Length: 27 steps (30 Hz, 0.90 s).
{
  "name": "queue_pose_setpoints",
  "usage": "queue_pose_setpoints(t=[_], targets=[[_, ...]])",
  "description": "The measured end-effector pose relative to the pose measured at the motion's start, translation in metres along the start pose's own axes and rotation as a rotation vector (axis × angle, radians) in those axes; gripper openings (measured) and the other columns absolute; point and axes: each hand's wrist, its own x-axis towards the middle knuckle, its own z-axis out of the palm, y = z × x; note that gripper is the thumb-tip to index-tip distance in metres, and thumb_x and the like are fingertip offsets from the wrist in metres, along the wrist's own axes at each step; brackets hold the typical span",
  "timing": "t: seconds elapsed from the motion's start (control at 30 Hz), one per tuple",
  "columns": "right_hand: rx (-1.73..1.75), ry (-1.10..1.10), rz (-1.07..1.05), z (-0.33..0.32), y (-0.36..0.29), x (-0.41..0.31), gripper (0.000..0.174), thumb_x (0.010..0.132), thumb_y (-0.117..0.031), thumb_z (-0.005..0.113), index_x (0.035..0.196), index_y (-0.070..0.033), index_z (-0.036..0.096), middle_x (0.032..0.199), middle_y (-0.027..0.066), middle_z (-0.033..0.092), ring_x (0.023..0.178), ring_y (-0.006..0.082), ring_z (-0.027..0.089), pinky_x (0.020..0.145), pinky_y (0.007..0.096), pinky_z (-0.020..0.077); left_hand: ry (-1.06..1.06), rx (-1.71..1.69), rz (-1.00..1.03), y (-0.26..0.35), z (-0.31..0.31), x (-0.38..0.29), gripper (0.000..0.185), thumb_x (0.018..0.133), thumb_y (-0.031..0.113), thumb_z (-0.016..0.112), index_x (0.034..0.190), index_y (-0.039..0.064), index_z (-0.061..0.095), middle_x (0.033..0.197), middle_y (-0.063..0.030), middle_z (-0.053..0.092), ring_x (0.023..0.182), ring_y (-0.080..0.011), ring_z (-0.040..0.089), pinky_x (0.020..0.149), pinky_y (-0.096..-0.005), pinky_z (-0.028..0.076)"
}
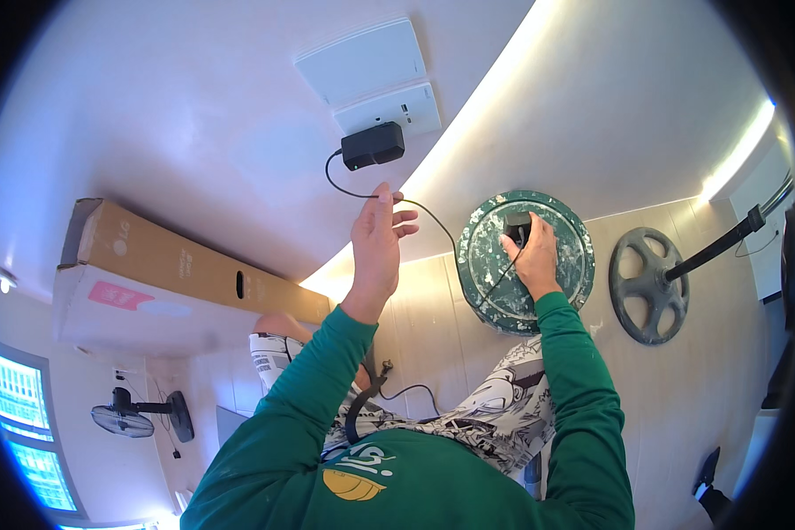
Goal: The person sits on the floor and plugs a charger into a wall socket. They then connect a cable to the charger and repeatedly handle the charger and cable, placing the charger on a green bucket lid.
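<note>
A thin black cable [430, 213] runs from a black power adapter [373, 146] plugged into a white wall socket plate [427, 109]. My left hand [379, 248] pinches that cable between thumb and index finger, with the other fingers apart. On the adapter a small green light glows. My right hand [536, 258] grips a small black boxy device [518, 225] over the paint-splattered green lid [490, 278] of a round bucket. The cable droops across the lid and rises to this device. Part of the device is hidden by my fingers, and its exact kind cannot be told.
A long LG cardboard box [192, 255] leans along the wall at left. A spoked round base [649, 285] with a black pole stands right of the bucket. Behind are a standing fan [129, 414] and, at lower right, another person's shoe [707, 470].
</note>
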Motion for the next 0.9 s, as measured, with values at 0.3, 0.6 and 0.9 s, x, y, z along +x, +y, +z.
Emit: queue_pose_setpoints(t=[0.3,0.6,0.9], targets=[[0.212,-0.149,-0.03,-0.031,0.014,-0.004,0.072,0.096,-0.026,0.079,0.157,-0.002,0.048,0.146,0.0249,0.061,0.138,0.042,0.055,0.114,0.0515,0.0471,0.132,0.285,0.013,0.004,-0.062,-0.007,0.059,0.112,0.036,0.065,0.156,0.0,0.05,0.131,-0.0066,0.065,0.102,-0.0164,0.069,0.077,-0.0313,0.058],[0.295,-0.011,0.318,-0.077,-0.048,-0.024,0.027,0.104,-0.027,0.075,0.106,-0.001,0.076,0.086,0.0047,0.074,0.075,0.0101,0.066,0.07,0.0297,0.0548,-0.257,0.771,0.487,0.024,-0.058,-0.042,0.015,0.105,0.008,0.071,0.118,0.001,0.075,0.099,-0.0041,0.071,0.084,-0.0103,0.064,0.07,-0.0274,0.051],[0.309,-0.066,-0.176,0.01,-0.201,-0.009,0.025,0.102,-0.026,0.077,0.11,-0.002,0.077,0.104,0.0172,0.079,0.089,0.0302,0.076,0.079,0.038,0.0594,-0.008,0.309,0.618,0.058,-0.068,0.019,0.019,0.111,0.016,0.067,0.114,-0.001,0.074,0.081,-0.0004,0.066,0.074,-0.0057,0.055,0.068,-0.0224,0.045]])
